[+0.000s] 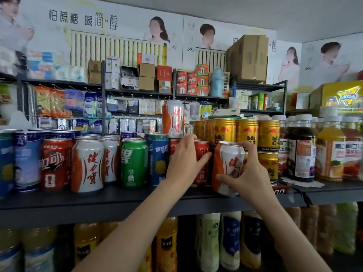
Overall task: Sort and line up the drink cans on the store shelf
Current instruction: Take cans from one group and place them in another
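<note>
My right hand (247,173) grips an orange-and-white can (225,165), tilted a little, at the front edge of the dark shelf (98,201). My left hand (185,160) wraps round a red can (202,152) just to its left, further back. Two matching orange-and-white cans (87,165) stand at the shelf's front left, and another (173,118) sits stacked on top of the back row. A red cola can (56,163), a green can (134,162) and a blue-green can (158,158) stand between them.
Gold Red Bull cans (247,134) are stacked two high right of my hands, with juice bottles (332,150) beyond. Tall blue cans (25,160) fill the far left. Bottles (229,238) line the shelf below. Racks of packets and boxes stand behind.
</note>
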A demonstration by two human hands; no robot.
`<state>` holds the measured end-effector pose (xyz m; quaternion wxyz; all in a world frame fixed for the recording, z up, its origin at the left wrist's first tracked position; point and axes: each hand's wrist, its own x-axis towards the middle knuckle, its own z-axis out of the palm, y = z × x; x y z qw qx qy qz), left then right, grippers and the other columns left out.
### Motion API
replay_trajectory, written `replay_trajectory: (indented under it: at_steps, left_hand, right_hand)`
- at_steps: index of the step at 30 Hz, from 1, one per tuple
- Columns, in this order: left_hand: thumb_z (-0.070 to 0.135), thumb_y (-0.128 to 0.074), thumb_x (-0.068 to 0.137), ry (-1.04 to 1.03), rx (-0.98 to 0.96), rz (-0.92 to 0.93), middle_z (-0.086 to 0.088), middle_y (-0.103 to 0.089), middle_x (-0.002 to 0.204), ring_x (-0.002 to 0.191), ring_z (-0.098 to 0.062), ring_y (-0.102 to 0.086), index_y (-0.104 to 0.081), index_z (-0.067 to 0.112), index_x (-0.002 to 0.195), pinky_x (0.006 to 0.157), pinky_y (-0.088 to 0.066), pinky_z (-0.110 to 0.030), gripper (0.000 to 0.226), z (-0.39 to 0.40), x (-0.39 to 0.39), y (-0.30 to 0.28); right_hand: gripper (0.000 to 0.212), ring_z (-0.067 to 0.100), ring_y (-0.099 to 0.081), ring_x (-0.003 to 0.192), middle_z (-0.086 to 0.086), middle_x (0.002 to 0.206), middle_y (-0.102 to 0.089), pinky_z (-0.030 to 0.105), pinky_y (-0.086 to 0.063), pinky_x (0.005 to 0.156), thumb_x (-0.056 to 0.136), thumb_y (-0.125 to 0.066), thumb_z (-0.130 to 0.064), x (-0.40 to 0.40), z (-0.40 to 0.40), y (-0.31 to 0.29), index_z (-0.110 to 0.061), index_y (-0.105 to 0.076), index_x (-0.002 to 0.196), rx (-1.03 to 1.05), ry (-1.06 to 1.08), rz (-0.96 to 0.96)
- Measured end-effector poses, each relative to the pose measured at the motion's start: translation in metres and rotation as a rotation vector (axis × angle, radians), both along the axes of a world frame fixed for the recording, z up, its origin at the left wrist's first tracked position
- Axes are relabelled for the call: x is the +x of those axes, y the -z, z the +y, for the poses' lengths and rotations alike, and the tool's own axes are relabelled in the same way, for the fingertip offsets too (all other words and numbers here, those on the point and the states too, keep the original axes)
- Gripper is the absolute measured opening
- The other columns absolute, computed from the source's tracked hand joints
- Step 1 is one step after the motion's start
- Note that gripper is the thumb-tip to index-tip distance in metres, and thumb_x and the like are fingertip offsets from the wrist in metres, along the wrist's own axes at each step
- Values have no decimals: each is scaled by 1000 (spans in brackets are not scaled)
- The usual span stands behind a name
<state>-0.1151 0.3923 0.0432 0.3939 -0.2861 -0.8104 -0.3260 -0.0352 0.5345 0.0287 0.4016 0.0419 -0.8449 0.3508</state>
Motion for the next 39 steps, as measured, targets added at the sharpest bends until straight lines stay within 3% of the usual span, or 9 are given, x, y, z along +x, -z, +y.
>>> replay_trajectory:
  at_steps: [4,7,10,17,21,25,29,34,39]
  left_hand:
    - [24,-53,91,13,129,268,9,-48,117,108,4,-38,-42,16,123,94,-32,-11,34,-41,26,10]
    - [27,-58,89,159,240,89,27,-42,111,104,15,-41,-39,27,121,89,-29,2,37,-72,42,8]
    - [33,-61,86,222,244,1,29,-43,113,107,17,-42,-33,37,118,86,-33,3,43,-101,56,5]
    - [37,-60,82,108,392,24,20,-52,114,107,7,-51,-42,42,113,84,-46,-12,37,-205,72,9]
    - [17,-56,90,-347,185,134,2,-47,130,123,-11,-40,-42,21,133,101,-34,-27,46,-270,62,1]
    - [31,-44,96,-582,-205,-32,-4,-30,147,136,-20,-22,-28,14,143,111,-22,-33,52,-301,36,-14]
    - [29,-52,92,-493,-164,-83,-8,-32,140,129,-26,-27,-36,19,134,103,-30,-35,47,-296,21,-5]
    - [21,-67,80,-218,42,20,-3,-36,121,111,-25,-45,-34,31,96,89,-44,-34,39,-293,27,7]
    - [26,-67,82,-151,221,-8,4,-43,112,93,-10,-48,-33,28,98,63,-36,-11,38,-303,41,5]
  right_hand:
    - [83,7,-55,76,-16,86,-50,18,-44,59,63,-84,-22,8,-13,-11,-31,-28,125,-62,-95,46]
    - [83,-6,-50,70,-23,84,-45,11,-42,54,63,-84,-22,10,-46,-26,-33,-28,123,-30,-200,92]
    - [80,-13,-51,71,-26,87,-46,5,-46,55,65,-82,-21,8,-95,-31,-32,-29,123,49,-338,111]
    - [83,8,-60,91,-12,101,-55,30,-56,77,62,-84,-27,-2,-201,-22,-39,-27,121,69,-496,53]
    - [88,16,-59,97,-4,108,-57,41,-54,82,62,-84,-31,-7,-242,-18,-45,-20,120,97,-389,48]
    - [87,17,-60,93,-3,103,-59,40,-54,79,62,-83,-35,-6,-258,-17,-39,-22,123,62,-352,48]
    - [88,16,-61,89,-2,103,-59,38,-55,77,61,-84,-37,-3,-278,-13,-39,-22,124,99,-301,35]
    - [90,18,-60,92,-3,106,-57,40,-53,79,60,-82,-41,-5,-290,-5,-40,-21,126,108,-181,-5]
    - [89,24,-60,95,-1,113,-54,43,-53,78,64,-79,-45,3,-300,-5,-39,-17,127,161,-75,-25]
